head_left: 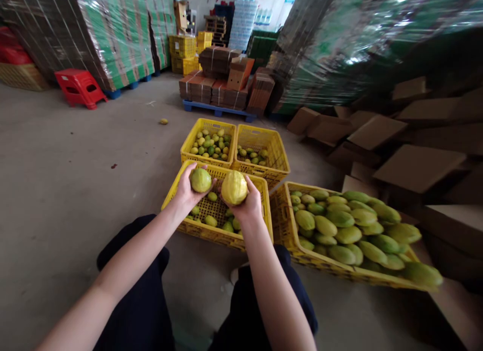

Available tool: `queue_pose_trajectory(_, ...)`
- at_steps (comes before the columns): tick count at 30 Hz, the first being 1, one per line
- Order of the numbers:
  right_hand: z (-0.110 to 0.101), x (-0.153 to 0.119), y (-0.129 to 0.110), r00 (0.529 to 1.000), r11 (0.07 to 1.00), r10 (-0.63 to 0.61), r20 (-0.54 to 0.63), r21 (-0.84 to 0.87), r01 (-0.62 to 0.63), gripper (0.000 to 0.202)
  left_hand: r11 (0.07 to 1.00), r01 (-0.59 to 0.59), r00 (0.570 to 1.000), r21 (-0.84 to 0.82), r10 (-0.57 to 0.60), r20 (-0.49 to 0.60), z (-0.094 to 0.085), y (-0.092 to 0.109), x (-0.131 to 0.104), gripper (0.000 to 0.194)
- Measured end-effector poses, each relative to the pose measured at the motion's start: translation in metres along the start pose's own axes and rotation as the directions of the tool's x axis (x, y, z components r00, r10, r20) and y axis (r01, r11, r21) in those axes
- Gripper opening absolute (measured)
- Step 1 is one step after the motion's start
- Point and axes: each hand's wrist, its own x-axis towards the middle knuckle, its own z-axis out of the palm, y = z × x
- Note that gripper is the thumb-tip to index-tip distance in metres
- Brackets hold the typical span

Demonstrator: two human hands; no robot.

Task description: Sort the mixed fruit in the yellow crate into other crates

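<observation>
- Head view: left hand (187,188) clamped on a green fruit (200,180), right hand (247,202) gripping a yellow fruit (234,187), both raised side by side over the near crate (264,210), likely for comparing.
- Near crate sits between the knees, easy to reach.
- Beyond it, two sorted crates (226,150); right of it, a full crate (290,240) heaped with mangoes.

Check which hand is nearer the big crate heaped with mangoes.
Right. The right hand, holding a yellow fruit, is just left of the full mango crate. The left hand, holding a green fruit, sits farther left, over the near crate.
</observation>
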Motion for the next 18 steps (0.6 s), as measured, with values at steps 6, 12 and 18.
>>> queue_pose_trajectory(6, 0.005, -0.007, -0.001, 0.999, 1.0, -0.025, -0.034, -0.016, 0.025, 0.014, 0.996, 0.074, 0.997, -0.056, -0.073, 0.026, 0.006, 0.0, -0.002, 0.015)
queue_pose_trajectory(12, 0.0, -0.001, -0.001, 0.999, 0.999, 0.052, -0.003, 0.011, -0.052, 0.017, 0.992, 0.124, 0.987, -0.028, -0.121, 0.104, 0.005, -0.001, -0.004, 0.028)
queue_pose_trajectory(18, -0.003, -0.001, 0.0, 0.999, 0.999, 0.037, 0.035, 0.037, -0.039, 0.016, 0.994, 0.105, 0.989, 0.026, -0.108, 0.103, 0.005, 0.0, -0.007, 0.028)
